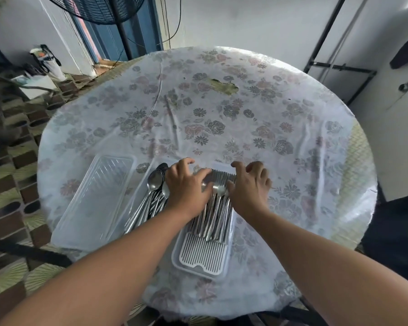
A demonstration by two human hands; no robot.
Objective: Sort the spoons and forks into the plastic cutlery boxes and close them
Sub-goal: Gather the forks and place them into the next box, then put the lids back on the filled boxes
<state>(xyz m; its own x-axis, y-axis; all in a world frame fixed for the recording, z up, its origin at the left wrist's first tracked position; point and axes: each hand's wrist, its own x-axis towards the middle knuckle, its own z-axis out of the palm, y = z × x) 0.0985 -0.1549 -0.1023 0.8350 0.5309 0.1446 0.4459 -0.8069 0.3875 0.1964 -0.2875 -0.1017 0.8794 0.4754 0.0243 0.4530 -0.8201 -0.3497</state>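
A bundle of steel forks [216,215] lies lengthwise in a clear plastic cutlery box [199,270] with a white slatted insert, near the table's front. My left hand [186,184] grips the fork heads from the left, fingers over them and thumb beneath. My right hand [249,187] holds the same heads from the right with curled, spread fingers. One spoon bowl [219,189] shows between my thumbs on top of the forks. A pile of spoons [152,198] lies just left of the box. Another clear plastic box [93,203] rests further left, with nothing in it.
The round table carries a floral plastic cloth [222,118] with a torn patch [224,87] at the back. A fan stand [125,27] rises behind the table. A dark metal frame [339,67] stands at the right wall, and clutter sits on the floor at the left.
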